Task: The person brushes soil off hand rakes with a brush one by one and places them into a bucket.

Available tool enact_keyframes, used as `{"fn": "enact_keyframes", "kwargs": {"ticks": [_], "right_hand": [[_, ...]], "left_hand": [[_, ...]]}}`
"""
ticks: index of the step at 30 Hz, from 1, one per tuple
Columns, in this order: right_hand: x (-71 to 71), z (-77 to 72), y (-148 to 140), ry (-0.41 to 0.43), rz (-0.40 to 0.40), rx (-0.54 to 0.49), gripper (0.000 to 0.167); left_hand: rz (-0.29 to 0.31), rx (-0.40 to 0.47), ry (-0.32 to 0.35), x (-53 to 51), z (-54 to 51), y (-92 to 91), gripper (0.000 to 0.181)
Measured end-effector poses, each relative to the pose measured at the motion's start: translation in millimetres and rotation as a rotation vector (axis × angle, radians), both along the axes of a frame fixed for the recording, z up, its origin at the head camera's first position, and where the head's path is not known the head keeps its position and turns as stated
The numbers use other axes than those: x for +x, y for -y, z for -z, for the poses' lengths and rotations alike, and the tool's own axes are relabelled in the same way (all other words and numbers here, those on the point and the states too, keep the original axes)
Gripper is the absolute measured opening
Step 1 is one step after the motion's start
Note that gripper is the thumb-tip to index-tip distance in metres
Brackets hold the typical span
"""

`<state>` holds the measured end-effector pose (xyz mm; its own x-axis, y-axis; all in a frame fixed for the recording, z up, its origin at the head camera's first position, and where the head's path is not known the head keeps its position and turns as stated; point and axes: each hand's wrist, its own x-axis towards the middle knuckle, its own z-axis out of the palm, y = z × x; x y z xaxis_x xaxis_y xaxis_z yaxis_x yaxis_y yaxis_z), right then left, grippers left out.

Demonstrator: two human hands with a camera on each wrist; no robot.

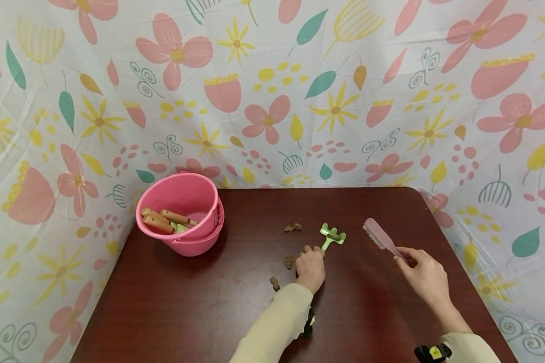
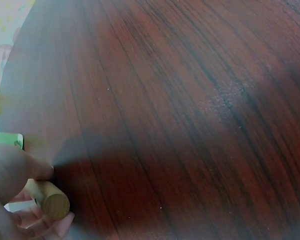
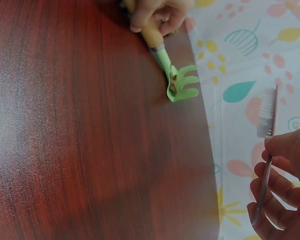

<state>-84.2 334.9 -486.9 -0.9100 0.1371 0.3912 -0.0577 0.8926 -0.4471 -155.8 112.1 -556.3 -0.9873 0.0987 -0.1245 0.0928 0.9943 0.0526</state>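
Observation:
My left hand [image 1: 311, 268] grips the wooden handle [image 2: 56, 204] of a small green toy rake [image 1: 327, 244] low over the table. A brown crumb-like piece [image 3: 173, 86] rests on the rake's head, below its tines. In my right hand [image 1: 426, 276] is a pink brush [image 1: 382, 236], pinched by its handle and raised at the right; its white bristles [image 3: 266, 115] face left in the right wrist view. Left of the left hand lie several small brown pieces [image 1: 289, 262] on the tabletop.
A pink bucket [image 1: 197, 247] stands at the table's back left, holding several wooden-handled tools [image 1: 158, 225] with some green showing. The dark wooden table [image 1: 200, 307] has a rounded back right corner. Flower-patterned cloth [image 1: 268, 151] hangs behind and along the sides.

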Motion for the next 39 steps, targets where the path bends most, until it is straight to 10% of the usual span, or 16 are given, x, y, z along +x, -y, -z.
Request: {"fn": "enact_keyframes", "kwargs": {"ticks": [39], "right_hand": [[-1.1,17.9,28.9,-0.003,-0.021,-0.036,0.024]], "left_hand": [[0.141,0.155,-0.112,9.5,-6.3,65.0,0.032]]}}
